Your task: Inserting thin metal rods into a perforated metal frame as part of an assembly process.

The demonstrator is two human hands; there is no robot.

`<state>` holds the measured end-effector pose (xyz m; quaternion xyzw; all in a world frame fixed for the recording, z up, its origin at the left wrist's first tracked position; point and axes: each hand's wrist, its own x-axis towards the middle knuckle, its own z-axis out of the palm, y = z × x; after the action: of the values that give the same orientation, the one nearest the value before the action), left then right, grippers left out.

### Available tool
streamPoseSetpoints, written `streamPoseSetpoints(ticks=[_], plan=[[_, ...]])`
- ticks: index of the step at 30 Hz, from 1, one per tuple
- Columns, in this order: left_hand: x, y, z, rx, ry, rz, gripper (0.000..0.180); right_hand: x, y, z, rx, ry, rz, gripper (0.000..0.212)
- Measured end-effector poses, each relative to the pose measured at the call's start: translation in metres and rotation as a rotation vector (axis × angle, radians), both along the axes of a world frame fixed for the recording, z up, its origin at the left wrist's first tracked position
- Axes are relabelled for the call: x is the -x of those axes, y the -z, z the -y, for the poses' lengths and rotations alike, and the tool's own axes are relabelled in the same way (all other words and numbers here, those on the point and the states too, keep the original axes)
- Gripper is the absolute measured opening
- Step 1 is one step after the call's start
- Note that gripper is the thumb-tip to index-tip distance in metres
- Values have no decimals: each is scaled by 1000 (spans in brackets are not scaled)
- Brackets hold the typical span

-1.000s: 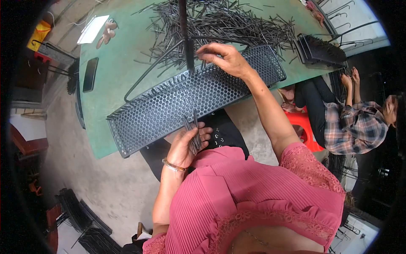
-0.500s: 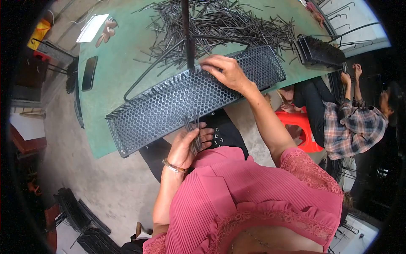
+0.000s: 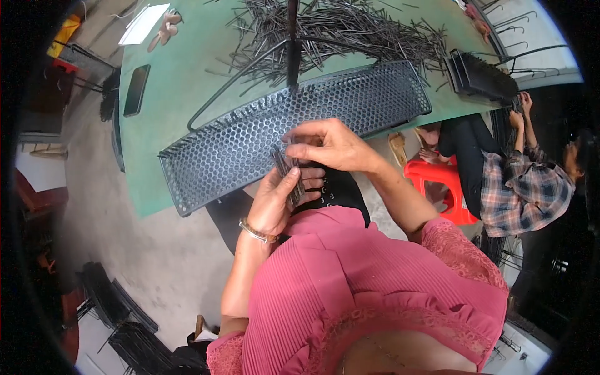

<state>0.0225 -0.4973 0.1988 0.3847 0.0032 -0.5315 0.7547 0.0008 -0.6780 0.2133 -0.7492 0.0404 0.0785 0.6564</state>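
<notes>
A bundle of thin dark rods (image 3: 284, 165) is gripped in my left hand (image 3: 272, 199), just off the near edge of a long perforated black rack (image 3: 231, 153). My right hand (image 3: 337, 148) has its thumb and fingertips together at the bundle's upper ends, apparently pinching a rod; the fingers partly hide it. The rack lies slanted across the table's near edge, its surface full of round holes. Short rods stand in the holes along the left half of its far side. A black upright post (image 3: 292, 59) with bent wire arms rises behind that side.
A loose heap of dark rods (image 3: 350, 40) covers the back of the green table (image 3: 165, 134). A phone (image 3: 136, 90) and white paper (image 3: 144, 24) lie left. At right are a rod-filled black rack (image 3: 484, 78), a red stool (image 3: 437, 187) and a co-worker in plaid (image 3: 525, 194).
My right hand has come back from the rack's far edge, toward me, to the bundle in my left hand. The left hand has stayed almost in place, still holding the rods.
</notes>
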Motion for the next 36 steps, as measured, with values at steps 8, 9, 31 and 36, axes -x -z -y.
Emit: streamPoseSetpoints(ticks=[8, 9, 31, 36], plan=[[4, 0, 2, -96, 8, -15, 37, -5, -11, 40, -21, 380, 264, 18], [4, 4, 0, -97, 8, -11, 37, -10, -9, 54, 83, 433, 352, 18], [2, 15, 0, -9, 43, -122, 42, -43, 41, 79, 556, 423, 546, 17], [-5, 7, 1, 30, 39, -117, 38, -38, 39, 72, 574, 501, 471, 18]])
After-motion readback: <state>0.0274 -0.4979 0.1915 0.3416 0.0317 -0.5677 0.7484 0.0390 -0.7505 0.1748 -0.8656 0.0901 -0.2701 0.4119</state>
